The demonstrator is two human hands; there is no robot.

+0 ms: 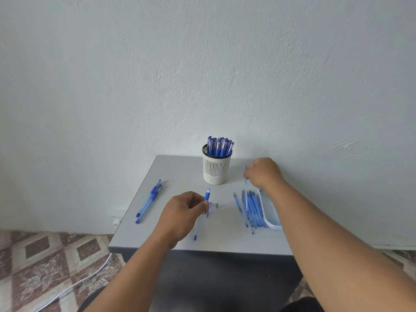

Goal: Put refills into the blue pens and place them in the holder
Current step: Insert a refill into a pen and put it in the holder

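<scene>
While the left hand [183,210] pinches an open pen barrel [201,213] and the right hand [263,173] pinches one refill [246,190] above the pile, that thin refill could miss the barrel mouth or bend; the holder [216,167] stands just left of the right fingers.

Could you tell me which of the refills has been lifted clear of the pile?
The single refill pinched by the right hand, standing nearly upright; the rest lie flat beside the tray.
</scene>
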